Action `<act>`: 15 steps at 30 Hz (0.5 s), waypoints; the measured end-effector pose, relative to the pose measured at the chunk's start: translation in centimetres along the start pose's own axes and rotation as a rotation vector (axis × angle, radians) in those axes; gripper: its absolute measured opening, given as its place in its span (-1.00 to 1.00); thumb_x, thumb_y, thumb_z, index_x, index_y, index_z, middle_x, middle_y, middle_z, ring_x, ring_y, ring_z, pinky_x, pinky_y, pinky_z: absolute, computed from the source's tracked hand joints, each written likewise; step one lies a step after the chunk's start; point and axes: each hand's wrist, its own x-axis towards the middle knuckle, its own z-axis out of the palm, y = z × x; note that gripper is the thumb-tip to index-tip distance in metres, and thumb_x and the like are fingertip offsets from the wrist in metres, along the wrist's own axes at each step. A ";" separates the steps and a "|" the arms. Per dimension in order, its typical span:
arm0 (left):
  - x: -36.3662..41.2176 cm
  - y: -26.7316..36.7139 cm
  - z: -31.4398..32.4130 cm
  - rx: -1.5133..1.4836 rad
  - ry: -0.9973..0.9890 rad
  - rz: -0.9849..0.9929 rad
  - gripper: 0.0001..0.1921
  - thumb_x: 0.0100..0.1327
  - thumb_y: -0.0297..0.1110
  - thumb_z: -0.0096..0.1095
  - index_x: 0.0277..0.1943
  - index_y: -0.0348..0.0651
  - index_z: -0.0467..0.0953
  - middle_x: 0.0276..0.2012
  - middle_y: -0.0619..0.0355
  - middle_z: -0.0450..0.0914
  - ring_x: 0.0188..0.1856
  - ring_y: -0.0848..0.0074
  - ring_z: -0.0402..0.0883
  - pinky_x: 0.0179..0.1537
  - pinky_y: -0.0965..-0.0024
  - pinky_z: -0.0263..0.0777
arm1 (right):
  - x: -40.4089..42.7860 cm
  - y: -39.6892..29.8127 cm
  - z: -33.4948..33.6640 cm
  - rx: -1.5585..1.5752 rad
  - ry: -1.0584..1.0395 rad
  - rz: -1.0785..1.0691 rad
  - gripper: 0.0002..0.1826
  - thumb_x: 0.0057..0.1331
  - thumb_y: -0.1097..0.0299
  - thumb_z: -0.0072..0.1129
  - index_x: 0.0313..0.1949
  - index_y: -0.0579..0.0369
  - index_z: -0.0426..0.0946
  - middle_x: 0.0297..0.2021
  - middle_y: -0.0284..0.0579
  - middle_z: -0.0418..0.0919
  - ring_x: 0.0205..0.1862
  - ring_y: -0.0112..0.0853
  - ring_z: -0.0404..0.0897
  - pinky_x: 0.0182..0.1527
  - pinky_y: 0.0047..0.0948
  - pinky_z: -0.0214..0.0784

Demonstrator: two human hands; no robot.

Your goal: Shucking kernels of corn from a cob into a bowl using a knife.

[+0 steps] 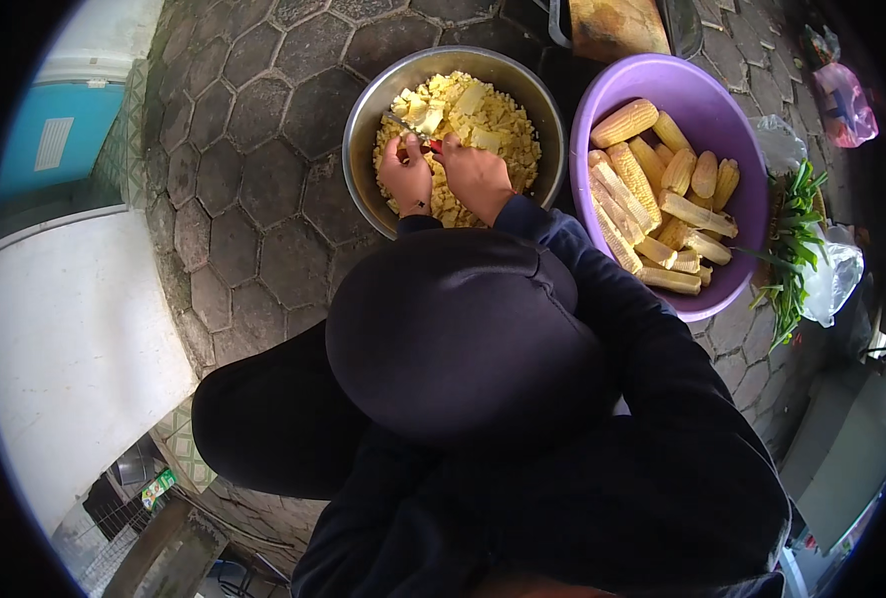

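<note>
A wide stainless-steel bowl [361, 170] holds loose yellow corn kernels [454, 196] and larger pale yellow pieces [471, 99]. Over the kernels, my left hand [407, 178] and my right hand [479, 179] meet on a red-handled cutting tool [435, 146]. Red shows at the fingers of both hands, and a thin metal blade points up and left. My fingers cover much of the tool, so its exact kind is unclear. Right of the bowl, a purple plastic tub [748, 247] contains corn cobs [626, 123], several of them stripped of kernels.
Leafy green stalks [796, 239] and a clear plastic bag [835, 276] lie right of the tub. A pink plastic bag [846, 105] is farther off. Behind the tub stands a worn wooden board [618, 28]. Hexagonal pavers [252, 176] cover the ground beside a white surface [76, 329].
</note>
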 end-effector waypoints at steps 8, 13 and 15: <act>0.5 0.3 -0.5 -0.021 -0.015 -0.060 -0.76 0.20 -0.31 0.15 -0.24 -0.37 0.49 -0.58 0.07 0.58 -0.57 0.48 0.57 -0.50 0.43 0.36 | -1.8 -0.2 -0.1 -0.040 -0.079 0.109 -0.79 0.31 0.27 -0.20 -0.28 0.19 0.26 -0.56 0.04 0.55 -0.50 -0.15 0.59 -0.49 -0.21 0.41; 2.2 0.5 -0.3 0.042 0.004 0.032 -0.75 0.18 -0.29 0.17 -0.30 -0.37 0.52 -0.62 0.02 0.57 -0.58 0.43 0.57 -0.48 0.39 0.38 | 0.5 -0.4 -0.4 -0.013 0.043 -0.010 -0.78 0.32 0.28 -0.21 -0.28 0.20 0.28 -0.57 0.02 0.56 -0.48 -0.11 0.59 -0.47 -0.20 0.41; 3.8 0.0 -1.9 0.152 0.010 0.080 -0.77 0.15 -0.31 0.18 -0.26 -0.32 0.52 -0.57 0.00 0.56 -0.51 0.30 0.58 -0.42 0.30 0.40 | 0.5 -1.5 -0.6 -0.015 0.038 -0.052 -0.71 0.34 0.18 -0.22 -0.22 0.20 0.27 -0.57 0.07 0.54 -0.54 -0.11 0.56 -0.50 -0.16 0.39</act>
